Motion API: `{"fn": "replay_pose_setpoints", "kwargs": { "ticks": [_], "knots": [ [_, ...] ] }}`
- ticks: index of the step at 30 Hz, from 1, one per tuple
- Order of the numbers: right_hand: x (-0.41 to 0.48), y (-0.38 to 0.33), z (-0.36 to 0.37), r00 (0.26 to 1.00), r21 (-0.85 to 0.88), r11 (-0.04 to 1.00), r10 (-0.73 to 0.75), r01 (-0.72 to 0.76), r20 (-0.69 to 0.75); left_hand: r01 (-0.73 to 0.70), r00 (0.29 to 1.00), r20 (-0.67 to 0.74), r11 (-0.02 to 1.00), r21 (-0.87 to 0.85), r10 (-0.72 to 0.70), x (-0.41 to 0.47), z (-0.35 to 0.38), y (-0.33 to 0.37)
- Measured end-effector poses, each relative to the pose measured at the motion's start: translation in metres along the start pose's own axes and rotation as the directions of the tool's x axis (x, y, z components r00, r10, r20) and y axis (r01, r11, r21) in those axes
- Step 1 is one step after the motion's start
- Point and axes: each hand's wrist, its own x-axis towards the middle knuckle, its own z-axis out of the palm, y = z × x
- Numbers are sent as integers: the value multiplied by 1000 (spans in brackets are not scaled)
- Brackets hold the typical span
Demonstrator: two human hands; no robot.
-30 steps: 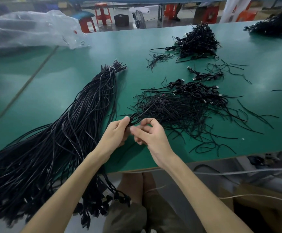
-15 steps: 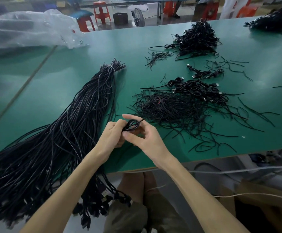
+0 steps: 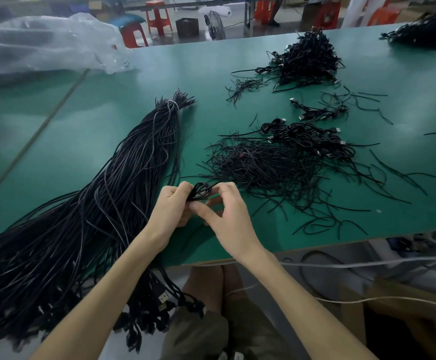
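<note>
The green table point(image 3: 81, 141) fills the upper two thirds of the frame. On it, the big tied bundle of long black cables point(image 3: 94, 203) sweeps from the centre down past the lower left edge. To the right of centre is the loose pile of short black ties point(image 3: 263, 165), with finished coils point(image 3: 302, 136) along its upper edge. At the table's near edge, just below centre, the left hand point(image 3: 170, 211) has its fingers curled round a small coiled cable point(image 3: 200, 190), held in the air between both hands. The right hand point(image 3: 227, 216) pinches a thin tail that sticks out of the coil toward the upper right. A second ago the coil was mostly hidden in the fingers and sat lower. Half a second ago it showed as an open loop. Now it is bunched tighter and lifted slightly, and the right wrist has turned. This suggests a tie is being twisted shut around it, so this coil looks nearly bound.
</note>
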Motion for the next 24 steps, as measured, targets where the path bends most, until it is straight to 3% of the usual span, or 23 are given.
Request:
{"fn": "replay_pose_setpoints", "kwargs": {
  "ticks": [8,14,20,24],
  "knots": [
    [-4,2,0,998,2,998,-59,59,25,31,1000,6,999,24,-31,-1,0,1],
    [-5,4,0,989,-59,989,-138,135,-49,55,997,55,998,26,-56,0,1,-1],
    [-5,5,-2,975,-54,991,-134,126,-177,-82,996,55,990,111,76,-2,2,-3],
    [-6,4,-3,973,-67,991,-124,113,-196,-115,992,49,993,4,115,-6,0,1]
  ]
}}
